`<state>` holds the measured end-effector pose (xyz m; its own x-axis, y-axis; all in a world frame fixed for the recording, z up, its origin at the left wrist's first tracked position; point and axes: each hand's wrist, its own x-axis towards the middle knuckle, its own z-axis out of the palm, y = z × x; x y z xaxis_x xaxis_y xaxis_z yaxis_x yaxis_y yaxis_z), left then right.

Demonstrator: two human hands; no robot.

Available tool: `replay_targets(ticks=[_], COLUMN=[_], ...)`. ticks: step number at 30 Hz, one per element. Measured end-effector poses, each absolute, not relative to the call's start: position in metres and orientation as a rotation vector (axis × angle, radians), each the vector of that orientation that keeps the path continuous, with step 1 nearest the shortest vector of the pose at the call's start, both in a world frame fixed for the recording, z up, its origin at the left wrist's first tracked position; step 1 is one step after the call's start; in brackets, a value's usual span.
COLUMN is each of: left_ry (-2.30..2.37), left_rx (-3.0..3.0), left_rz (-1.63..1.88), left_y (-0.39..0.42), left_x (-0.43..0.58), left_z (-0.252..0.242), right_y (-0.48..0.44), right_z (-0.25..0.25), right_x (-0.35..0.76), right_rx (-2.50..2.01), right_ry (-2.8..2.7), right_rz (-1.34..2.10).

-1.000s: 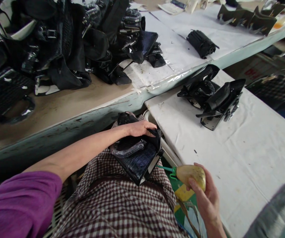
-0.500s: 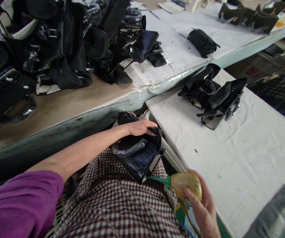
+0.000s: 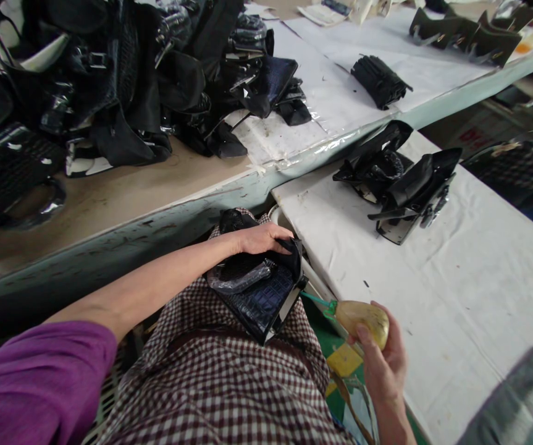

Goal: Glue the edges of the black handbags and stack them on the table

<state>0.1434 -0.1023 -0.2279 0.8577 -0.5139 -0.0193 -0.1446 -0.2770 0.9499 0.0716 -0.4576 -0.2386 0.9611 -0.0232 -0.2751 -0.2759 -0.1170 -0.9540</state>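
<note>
Across my checkered apron (image 3: 229, 383) lies a black crocodile-patterned bag piece (image 3: 260, 303) with a plastic-wrapped handle (image 3: 241, 281). My left hand (image 3: 262, 239) grips its upper edge, fingers curled over the black lining and partly hidden. Low on the right, my right hand (image 3: 381, 349) is closed around a yellowish squeeze bottle (image 3: 363, 318). The bottle's thin green nozzle (image 3: 317, 299) points left, its tip at the piece's right edge near the corner. Whether the tip touches the edge cannot be made out.
A large pile of black bag parts (image 3: 122, 80) covers the left of the long bench (image 3: 155, 185). On the white table (image 3: 456, 296) stand more black bag pieces (image 3: 400, 185). A black bundle (image 3: 380, 80) lies farther back. Grey cloth (image 3: 520, 389) is at the lower right.
My right hand has moved up and to the right with the bottle, and the nozzle tip has gone from the piece's bottom corner up along its right edge. My left hand has barely moved.
</note>
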Motion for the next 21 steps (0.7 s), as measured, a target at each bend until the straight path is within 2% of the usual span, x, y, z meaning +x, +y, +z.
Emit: replay_targets(ticks=[10, 21], left_ry=[-0.501, -0.517], left_rx=[1.850, 1.869], left_rz=[-0.410, -0.417], left_y=[-0.105, -0.106], left_x=[0.143, 0.144], left_z=[-0.231, -0.232], right_y=[-0.458, -0.475], right_z=[-0.237, -0.245], right_x=[0.079, 0.062], right_rx=[-1.726, -1.607], right_ry=[0.192, 0.146], right_rz=[0.260, 0.479])
